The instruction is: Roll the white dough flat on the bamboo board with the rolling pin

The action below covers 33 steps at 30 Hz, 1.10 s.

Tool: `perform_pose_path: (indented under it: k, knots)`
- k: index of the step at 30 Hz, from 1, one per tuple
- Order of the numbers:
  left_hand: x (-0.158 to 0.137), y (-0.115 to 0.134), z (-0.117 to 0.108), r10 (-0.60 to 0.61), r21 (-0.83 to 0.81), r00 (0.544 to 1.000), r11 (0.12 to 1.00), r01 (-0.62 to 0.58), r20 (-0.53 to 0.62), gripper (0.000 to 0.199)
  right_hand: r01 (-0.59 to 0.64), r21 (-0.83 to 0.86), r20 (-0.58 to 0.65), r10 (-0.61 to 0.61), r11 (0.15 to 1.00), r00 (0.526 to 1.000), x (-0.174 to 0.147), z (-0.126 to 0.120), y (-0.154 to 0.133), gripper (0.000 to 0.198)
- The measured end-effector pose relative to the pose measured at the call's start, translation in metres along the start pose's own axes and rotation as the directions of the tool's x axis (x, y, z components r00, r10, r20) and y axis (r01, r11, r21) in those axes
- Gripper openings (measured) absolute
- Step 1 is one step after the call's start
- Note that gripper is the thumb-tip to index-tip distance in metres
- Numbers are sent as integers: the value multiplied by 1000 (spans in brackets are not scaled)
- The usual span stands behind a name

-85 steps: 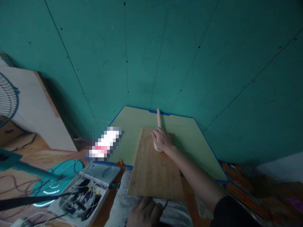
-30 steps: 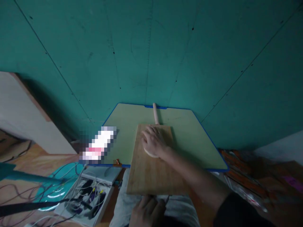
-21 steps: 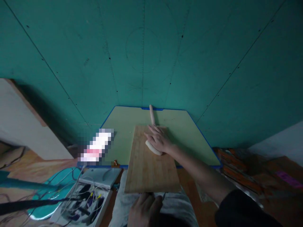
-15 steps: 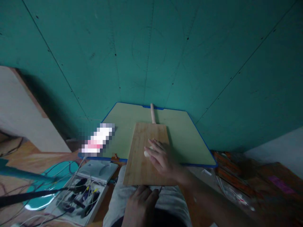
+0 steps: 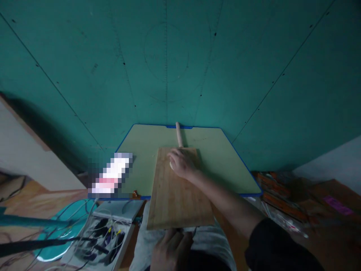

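A wooden board point(image 5: 180, 199) lies with its far part on the pale green tabletop point(image 5: 225, 162) and its near end above my lap. Near its far end, my right hand point(image 5: 180, 162) presses down with curled fingers over a small white, dough-like lump point(image 5: 171, 165). Only a bit of the lump shows past the fingers. Below the board's near edge, my left hand point(image 5: 172, 250) is closed, its fingers bent at that edge. What those fingers hold, if anything, is hidden. A pale wooden rod point(image 5: 179, 134), like a rolling pin, lies just beyond the board.
A blurred-out, bright phone-like screen point(image 5: 111, 175) stands at the tabletop's left. On the floor at left sit an open box of cables point(image 5: 98, 241) and a teal round base point(image 5: 53, 244). A green wall point(image 5: 180, 75) rises behind. Boxes point(image 5: 332, 199) lie at right.
My right hand has slid forward along the board to its far end with the white lump, and its fingers are more curled. My left hand stays by the near edge. The view has shifted slightly.
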<state>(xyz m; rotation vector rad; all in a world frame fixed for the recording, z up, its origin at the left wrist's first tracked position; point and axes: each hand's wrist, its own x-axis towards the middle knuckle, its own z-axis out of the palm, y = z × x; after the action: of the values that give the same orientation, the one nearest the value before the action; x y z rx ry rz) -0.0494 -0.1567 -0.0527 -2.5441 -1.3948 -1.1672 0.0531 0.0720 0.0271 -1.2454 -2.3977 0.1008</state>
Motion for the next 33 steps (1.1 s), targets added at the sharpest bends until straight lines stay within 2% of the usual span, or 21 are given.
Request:
perform_pose_path:
  k: [4,9,12,14,16,17,19,23,26,29,31,33]
  knots:
    - [-1,0,5,-12,9,1000,1000,12,-26,25,-66,95,-70,73,993,995,-10,-4,27,36]
    - [5,4,2,-57,-29,998,998,57,-17,27,-71,180,-47,81,981,996,-63,-8,25,45]
    - [20,11,-29,-52,-104,996,993,59,70,27,-35,217,-93,57,975,994,-97,-16,15,46]
    - [34,10,-60,-36,-214,981,974,77,190,32,-3,215,-138,33,977,990,-108,-22,9,45]
    - [49,0,-85,-85,-254,985,959,122,152,29,14,202,-176,23,979,984,-108,-27,3,35]
    - [57,-9,-91,-146,-237,986,958,162,82,26,10,189,-190,27,982,981,-105,-29,0,27]
    - [71,-30,-86,-219,-124,976,968,216,-9,23,-22,133,-218,51,991,975,-95,-30,-8,18]
    - [83,-65,-34,-282,142,959,951,274,39,45,-109,-57,-211,95,992,973,-71,-25,-33,17]
    - [77,-71,-6,-221,293,973,936,194,62,54,-103,-123,-120,89,987,989,-50,-17,-46,21]
    - [69,-68,-5,-143,382,981,921,82,133,71,-68,-96,-55,63,993,996,-23,-8,-40,22]
    - [66,-67,-12,-121,399,977,916,41,178,84,-64,-69,-43,61,996,997,-4,-4,-26,18]
    - [65,-68,-17,-113,406,974,914,24,196,89,-58,-58,-48,55,997,997,13,-3,-9,14]
